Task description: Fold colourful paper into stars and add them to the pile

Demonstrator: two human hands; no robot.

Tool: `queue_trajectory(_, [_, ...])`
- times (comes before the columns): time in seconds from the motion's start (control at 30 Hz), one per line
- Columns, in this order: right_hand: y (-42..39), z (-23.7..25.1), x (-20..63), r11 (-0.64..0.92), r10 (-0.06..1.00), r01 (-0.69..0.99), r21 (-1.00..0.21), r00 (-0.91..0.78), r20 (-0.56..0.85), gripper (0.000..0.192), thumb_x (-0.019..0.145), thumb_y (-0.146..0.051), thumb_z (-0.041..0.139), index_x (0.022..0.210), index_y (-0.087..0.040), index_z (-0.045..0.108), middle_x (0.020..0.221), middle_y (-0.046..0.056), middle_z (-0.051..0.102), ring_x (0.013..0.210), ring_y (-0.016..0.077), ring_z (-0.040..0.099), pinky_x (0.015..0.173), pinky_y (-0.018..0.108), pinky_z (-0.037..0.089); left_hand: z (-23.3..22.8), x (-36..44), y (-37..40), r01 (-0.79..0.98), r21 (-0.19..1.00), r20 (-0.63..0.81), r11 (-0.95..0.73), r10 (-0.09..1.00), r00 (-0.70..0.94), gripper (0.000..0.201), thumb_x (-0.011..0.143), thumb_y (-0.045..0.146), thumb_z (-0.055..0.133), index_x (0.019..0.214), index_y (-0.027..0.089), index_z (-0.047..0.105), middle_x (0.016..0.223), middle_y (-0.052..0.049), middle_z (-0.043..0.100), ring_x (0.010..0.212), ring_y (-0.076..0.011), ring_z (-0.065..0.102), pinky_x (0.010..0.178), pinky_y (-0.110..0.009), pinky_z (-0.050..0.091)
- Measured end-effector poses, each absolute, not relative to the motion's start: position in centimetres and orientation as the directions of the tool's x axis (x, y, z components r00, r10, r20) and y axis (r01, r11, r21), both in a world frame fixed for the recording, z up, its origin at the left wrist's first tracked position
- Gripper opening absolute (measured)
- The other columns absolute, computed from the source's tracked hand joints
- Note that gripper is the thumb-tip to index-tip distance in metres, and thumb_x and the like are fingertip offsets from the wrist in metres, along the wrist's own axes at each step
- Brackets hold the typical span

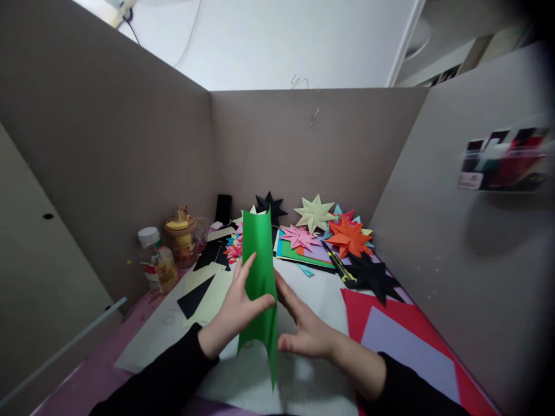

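Steadying a curved green sheet (261, 240) upright between them over the pink surface (93, 374), a wide-spread left hand (236, 306) and loosely parted right hand (310, 329) appear mid-bend, the next move likely calling for aligned edges.

Two black-sleeved arms in play, the left forearm (167, 367) in from seven o'clock, the right forearm (359, 358) from five! Left hand (238, 303): fingers stretched toward one o'clock, thumb spread wide toward two. Right hand (306, 329) opposite: fingers long toward ten, thumb toward nine, wrists bare.
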State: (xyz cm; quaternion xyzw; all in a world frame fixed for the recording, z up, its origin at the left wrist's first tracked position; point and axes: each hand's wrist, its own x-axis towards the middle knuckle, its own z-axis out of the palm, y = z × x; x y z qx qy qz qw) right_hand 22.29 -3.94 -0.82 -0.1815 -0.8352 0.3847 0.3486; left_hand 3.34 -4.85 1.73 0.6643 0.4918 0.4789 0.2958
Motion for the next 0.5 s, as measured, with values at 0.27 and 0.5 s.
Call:
queue_trajectory(0.27, [-4.2,-0.9,22.3,0.656,0.567,0.041,-0.753,-0.686,0.456,0.105,0.07,-0.069,0.058,0.148,-0.026,0.004,0.156,0.007,0.0,0.142,0.0278,0.002,0.115,0.046,0.009,1.9,3.6,-5.8,0.352,0.853,0.375,-0.385,0.922,0.099,0.099,0.062,0.053,0.072,0.144,0.02,0.027,0.15,-0.017,0.023,0.141,-0.0362,0.008,0.111,-0.055,0.014])
queue_trajectory(0.5, [-4.4,-0.5,22.2,0.653,0.57,0.031,-0.757,-0.679,0.464,0.102,0.07,-0.068,0.059,0.148,-0.026,0.008,0.156,0.007,0.001,0.142,0.0268,0.002,0.115,0.045,0.009,2.1,3.7,-6.5,0.374,0.858,0.345,-0.352,0.934,0.086,0.096,0.067,0.047,0.071,0.146,0.022,0.022,0.153,-0.016,0.017,0.142,-0.0351,0.004,0.111,-0.056,0.015])
